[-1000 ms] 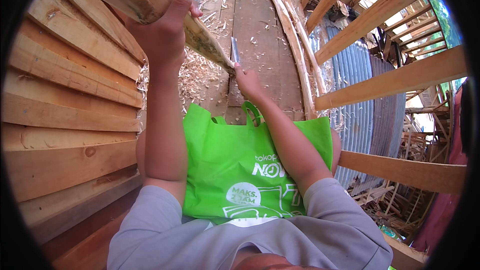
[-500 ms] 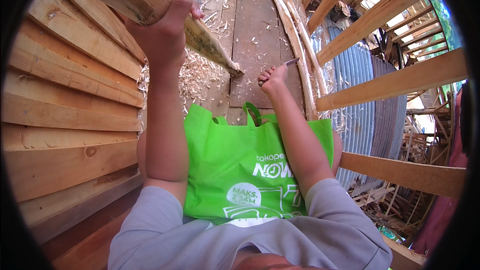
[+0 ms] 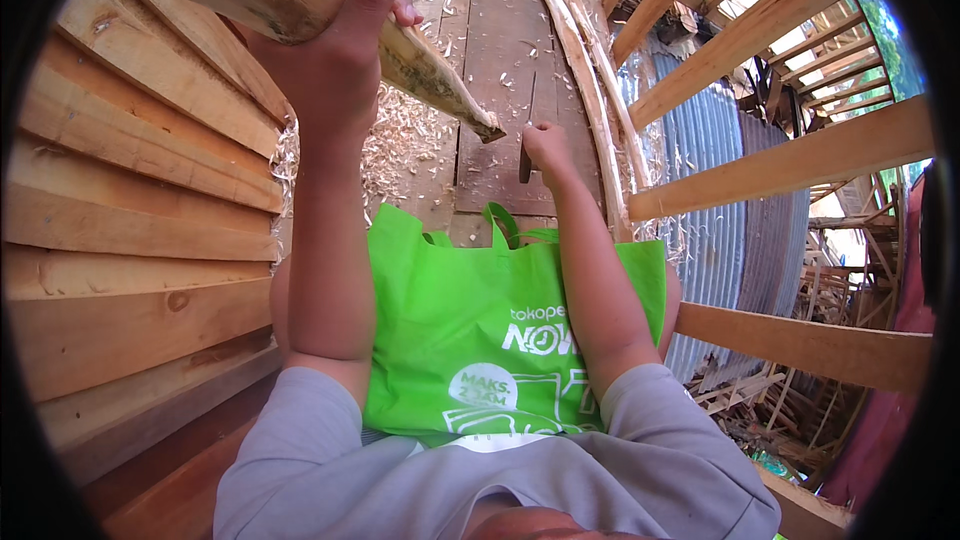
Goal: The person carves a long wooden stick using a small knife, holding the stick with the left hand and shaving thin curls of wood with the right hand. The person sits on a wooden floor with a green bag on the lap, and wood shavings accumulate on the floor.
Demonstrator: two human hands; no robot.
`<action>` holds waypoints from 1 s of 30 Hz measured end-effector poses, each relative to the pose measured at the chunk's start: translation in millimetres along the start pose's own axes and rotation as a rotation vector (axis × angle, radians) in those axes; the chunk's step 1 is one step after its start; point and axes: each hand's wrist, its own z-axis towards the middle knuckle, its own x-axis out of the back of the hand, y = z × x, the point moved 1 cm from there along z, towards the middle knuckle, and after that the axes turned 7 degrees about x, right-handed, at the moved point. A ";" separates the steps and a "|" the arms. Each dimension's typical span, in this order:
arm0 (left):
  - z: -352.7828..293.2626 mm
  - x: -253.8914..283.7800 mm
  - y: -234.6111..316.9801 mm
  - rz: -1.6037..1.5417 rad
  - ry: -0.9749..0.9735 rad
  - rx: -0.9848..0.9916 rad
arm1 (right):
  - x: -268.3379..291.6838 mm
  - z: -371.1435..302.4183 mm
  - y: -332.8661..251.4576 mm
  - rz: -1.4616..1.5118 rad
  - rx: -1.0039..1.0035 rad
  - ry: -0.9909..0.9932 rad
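Note:
My left hand (image 3: 345, 45) is wrapped around a thick, pale wooden pole (image 3: 430, 75), which slants in from the upper left. The pole's narrow, darker end reaches toward the middle, above the plank floor. Just right of that end, my right hand (image 3: 547, 148) is closed around a knife (image 3: 525, 169). Its dark handle shows below the fist, and the thin blade stands up past the fingers, away from me. A small gap separates the knife from the pole. Across my lap lies a green cloth bag (image 3: 440, 310) with white print.
Wood shavings (image 3: 405, 145) are strewn over the plank floor (image 3: 495, 70). Stacked boards (image 3: 150, 230) form a wall on my left. Along the right lie long peeled poles (image 3: 590, 60), then a wooden railing (image 3: 780, 170) with corrugated metal sheets (image 3: 700, 150) beyond it.
My right hand has turned, swinging the blade from pointing right to pointing away from me. The pole's narrow end has shifted slightly right and away from me.

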 end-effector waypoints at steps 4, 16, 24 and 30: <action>1.5 3.7 2.0 -0.026 -0.029 -0.039 | 23.4 -4.8 6.6 -0.562 0.066 0.025; -5.7 -9.3 -1.7 -0.057 -0.005 -0.023 | -65.2 -44.2 60.8 -1.056 0.272 -0.221; -5.3 -4.0 0.2 -0.090 0.003 -0.043 | -79.9 -78.5 1.0 -0.609 0.569 -0.380; -2.7 3.4 3.3 -0.091 -0.057 -0.078 | -39.7 -45.1 48.3 -1.095 0.394 -0.264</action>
